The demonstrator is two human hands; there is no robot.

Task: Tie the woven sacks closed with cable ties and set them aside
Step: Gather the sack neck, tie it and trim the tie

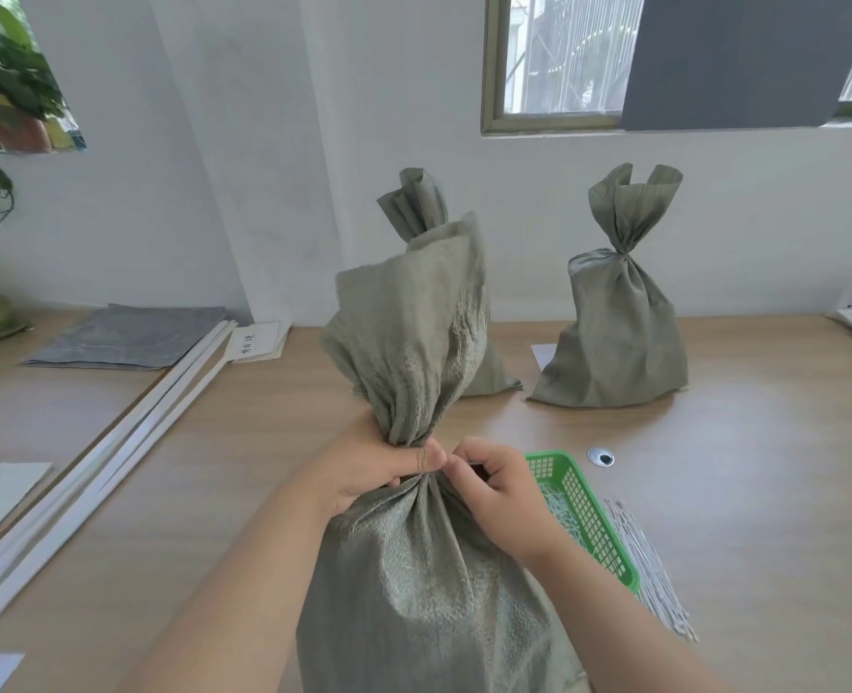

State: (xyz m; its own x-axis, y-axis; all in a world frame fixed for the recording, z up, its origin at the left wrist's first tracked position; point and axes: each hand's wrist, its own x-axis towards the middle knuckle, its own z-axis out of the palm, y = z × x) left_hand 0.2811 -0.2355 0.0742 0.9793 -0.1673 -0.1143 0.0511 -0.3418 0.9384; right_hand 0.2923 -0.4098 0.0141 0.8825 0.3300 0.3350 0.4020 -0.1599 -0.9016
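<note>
A grey-green woven sack (414, 582) stands upright on the wooden table (739, 517) right in front of me, its top gathered into a neck. My left hand (364, 467) is wrapped around that neck from the left. My right hand (494, 487) pinches at the neck from the right; what it holds is too small to make out. Two tied sacks stand further back: one (614, 337) at the right, another (424, 202) mostly hidden behind the near sack's flared top.
A green plastic basket (584, 512) with white cable ties sits just right of my right hand, and a bundle of ties (649, 567) lies beside it. Long white strips (114, 452) and flat grey sacks (129, 337) lie at the left. Cable grommets (600, 457) dot the table.
</note>
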